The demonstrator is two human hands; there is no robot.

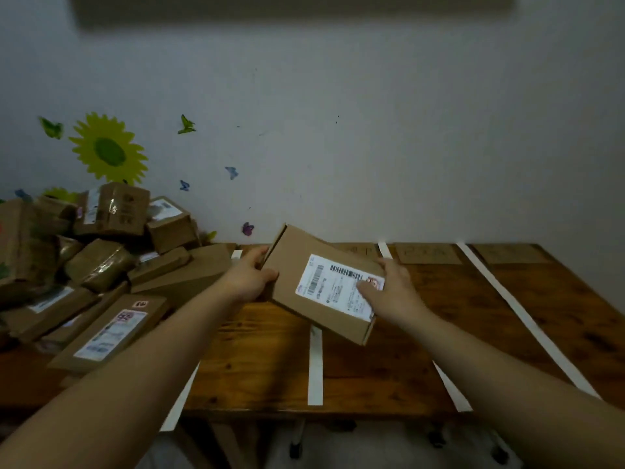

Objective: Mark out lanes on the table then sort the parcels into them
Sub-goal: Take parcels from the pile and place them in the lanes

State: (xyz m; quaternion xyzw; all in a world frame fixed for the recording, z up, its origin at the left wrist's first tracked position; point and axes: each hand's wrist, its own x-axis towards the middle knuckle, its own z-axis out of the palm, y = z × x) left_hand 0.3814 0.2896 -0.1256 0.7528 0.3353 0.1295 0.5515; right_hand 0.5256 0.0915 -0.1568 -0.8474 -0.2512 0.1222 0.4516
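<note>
A brown cardboard parcel [304, 282] with a white shipping label is held tilted above the wooden table [389, 367]. My left hand [252, 274] grips its left edge, thumb on top. My right hand [389, 292] holds its right side, with the thumb lying on the label. Several white tape strips [315, 367] run front to back across the table and split it into lanes. A heap of brown parcels [94, 265] lies at the table's left end.
Flat cardboard lane tags [427, 253] lie along the back edge by the wall. Another tape strip [527, 319] crosses the right half. Flower and butterfly stickers decorate the wall above the heap. The table's front edge is close to me.
</note>
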